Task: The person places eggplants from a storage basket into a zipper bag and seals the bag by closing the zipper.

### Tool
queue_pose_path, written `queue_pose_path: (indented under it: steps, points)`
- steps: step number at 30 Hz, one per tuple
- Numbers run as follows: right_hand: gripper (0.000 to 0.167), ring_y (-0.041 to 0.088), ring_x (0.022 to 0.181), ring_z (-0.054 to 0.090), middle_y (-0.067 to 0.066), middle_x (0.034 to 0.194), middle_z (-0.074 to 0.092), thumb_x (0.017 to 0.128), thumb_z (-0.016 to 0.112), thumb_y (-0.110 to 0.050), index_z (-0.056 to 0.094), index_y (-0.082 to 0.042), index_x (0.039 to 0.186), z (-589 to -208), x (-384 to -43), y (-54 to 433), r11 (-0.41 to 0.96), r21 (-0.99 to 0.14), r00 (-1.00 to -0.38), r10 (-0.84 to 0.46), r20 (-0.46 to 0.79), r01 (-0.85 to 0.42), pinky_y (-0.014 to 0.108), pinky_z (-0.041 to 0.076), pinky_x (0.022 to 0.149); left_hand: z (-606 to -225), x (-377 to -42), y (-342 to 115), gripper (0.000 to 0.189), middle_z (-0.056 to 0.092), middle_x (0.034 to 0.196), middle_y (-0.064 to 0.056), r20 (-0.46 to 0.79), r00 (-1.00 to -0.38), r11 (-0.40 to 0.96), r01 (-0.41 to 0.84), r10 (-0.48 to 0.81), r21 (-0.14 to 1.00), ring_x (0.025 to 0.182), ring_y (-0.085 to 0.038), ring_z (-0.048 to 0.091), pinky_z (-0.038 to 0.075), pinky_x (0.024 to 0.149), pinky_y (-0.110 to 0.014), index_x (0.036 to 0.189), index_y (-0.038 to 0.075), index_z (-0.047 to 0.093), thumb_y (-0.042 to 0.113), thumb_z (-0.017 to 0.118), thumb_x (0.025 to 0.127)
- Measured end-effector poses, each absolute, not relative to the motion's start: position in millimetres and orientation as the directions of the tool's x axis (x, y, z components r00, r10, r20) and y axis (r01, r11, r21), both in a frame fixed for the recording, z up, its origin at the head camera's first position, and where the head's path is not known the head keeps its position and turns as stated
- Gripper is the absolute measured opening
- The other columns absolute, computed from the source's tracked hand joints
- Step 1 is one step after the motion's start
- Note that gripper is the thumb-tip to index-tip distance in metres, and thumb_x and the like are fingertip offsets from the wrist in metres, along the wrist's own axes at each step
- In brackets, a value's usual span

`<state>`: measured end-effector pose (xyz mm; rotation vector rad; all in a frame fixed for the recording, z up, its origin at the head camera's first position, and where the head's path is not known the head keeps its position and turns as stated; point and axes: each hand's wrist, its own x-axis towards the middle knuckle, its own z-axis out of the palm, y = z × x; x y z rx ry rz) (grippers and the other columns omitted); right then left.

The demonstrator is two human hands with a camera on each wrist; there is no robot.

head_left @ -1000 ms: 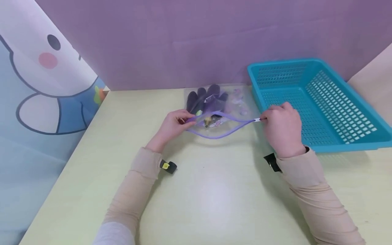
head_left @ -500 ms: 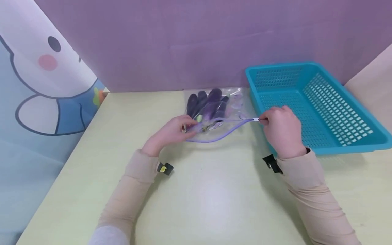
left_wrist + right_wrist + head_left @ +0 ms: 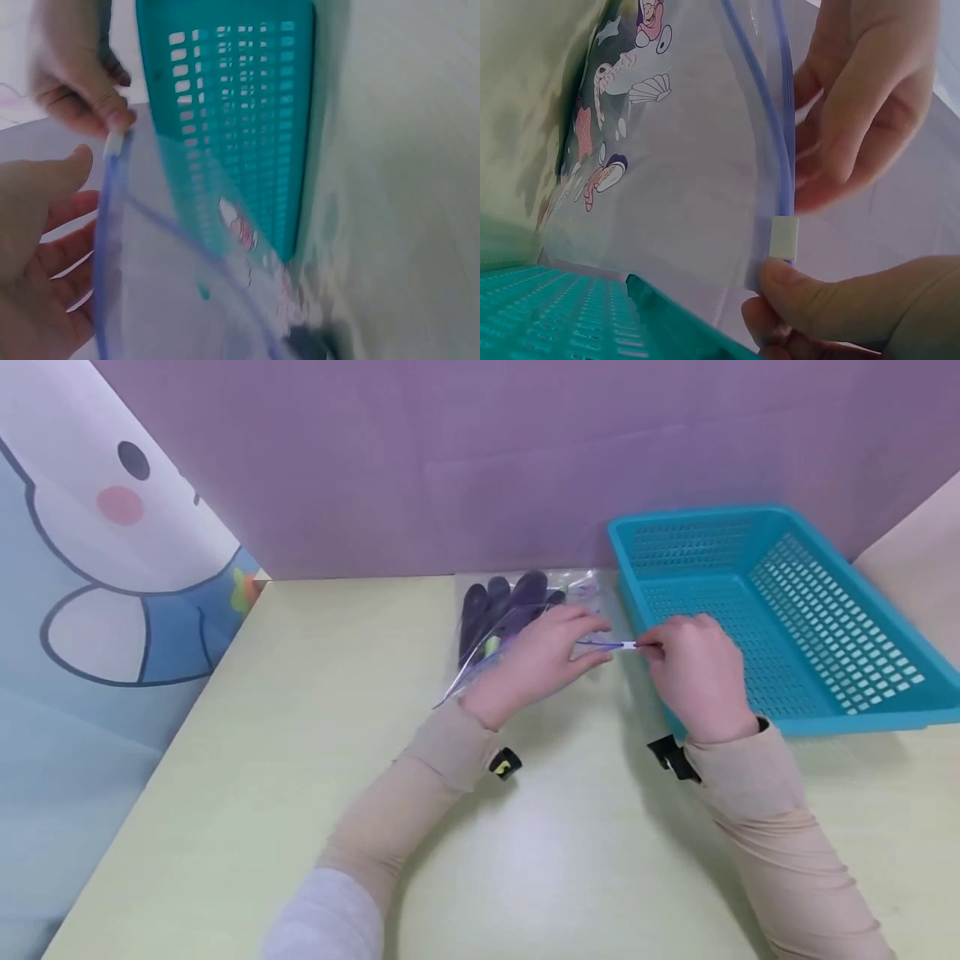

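A clear zip bag (image 3: 690,187) with a blue-purple seal and printed sea figures lies at the back of the table, its mouth toward me. Inside it are several dark purple, elongated things like eggplants (image 3: 474,618), one with a pale green end. My right hand (image 3: 693,672) pinches the bag's right top corner between thumb and finger, right beside the white slider (image 3: 784,238). Left of the slider, my left hand (image 3: 547,652) reaches across the bag's mouth with fingers and thumb spread apart, hiding part of the bag. Between slider and left hand, the seal strips part in the right wrist view.
A teal perforated plastic basket (image 3: 626,572) stands at the right, close beside the bag and right hand. Behind the table rises a purple cloth wall (image 3: 450,468). A cartoon-printed sheet (image 3: 90,635) hangs at the left.
My left hand has let go of the seal's left part and moved right along the mouth toward the slider. The mouth has narrowed. My right hand keeps its pinch in nearly the same place.
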<state>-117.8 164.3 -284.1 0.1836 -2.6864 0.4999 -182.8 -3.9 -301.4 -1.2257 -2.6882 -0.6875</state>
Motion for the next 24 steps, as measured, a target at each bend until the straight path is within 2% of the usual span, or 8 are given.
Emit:
queue_pose_path:
  steps: [5, 8, 16, 24]
  points:
    - [0.009, 0.038, 0.076, 0.054, 0.024, 0.086, 0.068, 0.084, 0.065, 0.003, 0.073, 0.006, 0.087, -284, -118, 163, 0.929, -0.317, -0.919, -0.055, 0.391, -0.191, 0.05, 0.046, 0.059, -301, -182, 11, 0.028, 0.067, 0.107, 0.002, 0.268, -0.639, 0.58, 0.768, 0.721, 0.272, 0.094, -0.01, 0.061, 0.049, 0.08, -0.022, 0.113, 0.014, 0.067, 0.032, 0.058, 0.094]
    - [0.009, 0.039, 0.077, 0.054, 0.024, 0.086, 0.068, 0.084, 0.065, 0.003, 0.073, 0.006, 0.087, -283, -118, 163, 0.929, -0.318, -0.917, -0.052, 0.395, -0.189, 0.051, 0.047, 0.059, -302, -182, 14, 0.026, 0.066, 0.103, 0.003, 0.279, -0.629, 0.579, 0.777, 0.726, 0.246, 0.089, -0.009, 0.061, 0.049, 0.074, -0.022, 0.112, 0.016, 0.068, 0.032, 0.057, 0.095]
    - [0.009, 0.04, 0.077, 0.055, 0.025, 0.085, 0.068, 0.084, 0.065, 0.003, 0.072, 0.006, 0.086, -284, -118, 163, 0.927, -0.315, -0.912, -0.06, 0.406, -0.201, 0.051, 0.047, 0.06, -305, -184, 19, 0.023, 0.067, 0.095, 0.003, 0.364, -0.569, 0.543, 0.82, 0.737, 0.182, 0.083, -0.009, 0.061, 0.049, 0.071, -0.022, 0.106, 0.015, 0.071, 0.03, 0.057, 0.095]
    - [0.008, 0.04, 0.077, 0.056, 0.024, 0.083, 0.068, 0.083, 0.065, 0.003, 0.072, 0.006, 0.085, -283, -117, 164, 0.928, -0.314, -0.92, -0.069, 0.386, -0.201, 0.052, 0.047, 0.059, -307, -182, 19, 0.022, 0.066, 0.091, 0.002, 0.389, -0.556, 0.53, 0.828, 0.734, 0.185, 0.081, -0.01, 0.06, 0.049, 0.069, -0.021, 0.103, 0.013, 0.072, 0.028, 0.057, 0.095]
